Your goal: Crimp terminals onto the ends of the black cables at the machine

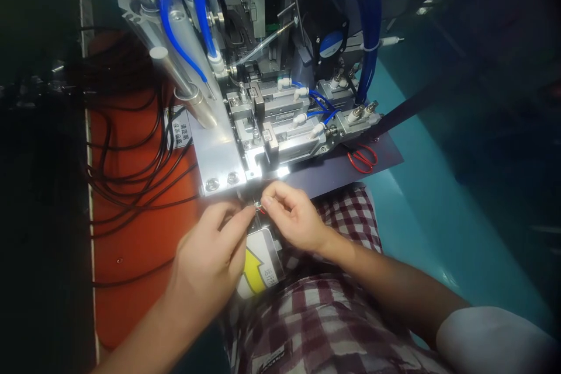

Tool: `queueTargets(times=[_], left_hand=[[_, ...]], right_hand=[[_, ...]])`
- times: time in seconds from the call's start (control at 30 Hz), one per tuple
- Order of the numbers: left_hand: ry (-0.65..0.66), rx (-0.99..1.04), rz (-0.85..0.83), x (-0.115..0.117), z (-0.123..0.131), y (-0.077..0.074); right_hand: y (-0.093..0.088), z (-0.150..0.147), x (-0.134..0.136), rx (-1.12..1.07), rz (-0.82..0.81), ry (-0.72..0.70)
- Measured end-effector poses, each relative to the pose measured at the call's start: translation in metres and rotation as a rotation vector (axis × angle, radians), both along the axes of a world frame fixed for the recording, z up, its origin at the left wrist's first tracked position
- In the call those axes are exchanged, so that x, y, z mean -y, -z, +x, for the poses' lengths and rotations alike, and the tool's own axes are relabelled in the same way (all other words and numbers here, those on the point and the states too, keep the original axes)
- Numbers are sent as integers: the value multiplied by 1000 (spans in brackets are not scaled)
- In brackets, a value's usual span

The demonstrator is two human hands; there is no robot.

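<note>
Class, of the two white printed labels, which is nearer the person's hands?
The label with the yellow arrow, just beside the left hand. The other label, with dark characters and no arrow, sits farther up and left, beside the metal plate.

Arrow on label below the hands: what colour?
Yellow arrow, on a white label; best in head view.

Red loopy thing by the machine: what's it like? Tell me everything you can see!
The red loopy thing looks like scissors. Two thin red loops, perhaps plastic, sit close together. It lies on the dark plate beside the metal machine. Its other end points in toward the machine and is too dark to make out. Neither the left hand nor the right hand touches it.
</note>
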State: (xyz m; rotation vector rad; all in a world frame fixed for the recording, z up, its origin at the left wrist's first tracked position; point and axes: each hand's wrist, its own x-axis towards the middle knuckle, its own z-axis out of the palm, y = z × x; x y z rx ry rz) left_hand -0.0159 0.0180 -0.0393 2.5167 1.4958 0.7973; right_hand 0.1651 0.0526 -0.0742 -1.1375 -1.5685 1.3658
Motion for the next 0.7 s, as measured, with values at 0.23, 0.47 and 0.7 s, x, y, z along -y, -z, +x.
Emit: queueTargets(times=[0.23, 0.47, 0.7], left_hand=[[10, -20, 0, 0, 0, 0], [6, -44, 7, -1, 0, -1], [13, -47, 17, -1, 0, -1]], right_hand=[[-4, 2, 0, 109, 102, 11], [-7, 0, 0, 256, 314, 43], [-9, -3, 4, 315, 344, 85]])
